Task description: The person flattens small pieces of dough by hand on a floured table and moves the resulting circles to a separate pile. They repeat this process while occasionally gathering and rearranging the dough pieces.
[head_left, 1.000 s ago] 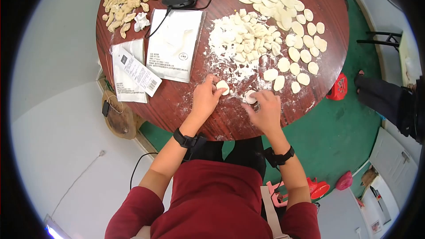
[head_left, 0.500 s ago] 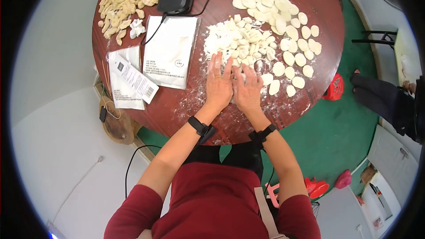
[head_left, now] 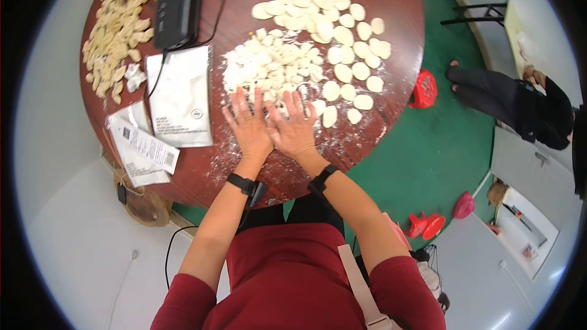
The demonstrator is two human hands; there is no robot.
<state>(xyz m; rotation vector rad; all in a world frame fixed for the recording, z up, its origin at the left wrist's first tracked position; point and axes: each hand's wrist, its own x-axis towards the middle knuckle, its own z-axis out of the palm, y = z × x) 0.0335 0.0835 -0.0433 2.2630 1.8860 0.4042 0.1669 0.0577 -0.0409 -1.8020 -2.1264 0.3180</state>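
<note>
My left hand (head_left: 252, 128) lies palm down on the floury tabletop with its fingers spread. Its fingertips touch the near edge of a heap of small dough pieces (head_left: 278, 64) dusted with white flour (head_left: 235, 73). Close beside it, my right hand (head_left: 293, 129) is also flat and spread, its fingertips at the same edge. The thumbs nearly meet, and whether a piece lies under the palms is hidden. Flattened dough rounds (head_left: 342, 73) lie to the right of the heap, some overlapping at the back.
On the round table (head_left: 232, 0) lie a black appliance (head_left: 178, 12) with a cord, silvery packets (head_left: 180, 95), a printed card (head_left: 147, 146), a crumpled white tissue (head_left: 134, 77) and many shaped dough pieces (head_left: 116, 30). A person (head_left: 507, 95) is at the right; a red stool (head_left: 423, 90) stands nearby.
The camera view has shifted, so the table sits further left. My hands stay at the heap's near edge, with the fingers now spread wider.
</note>
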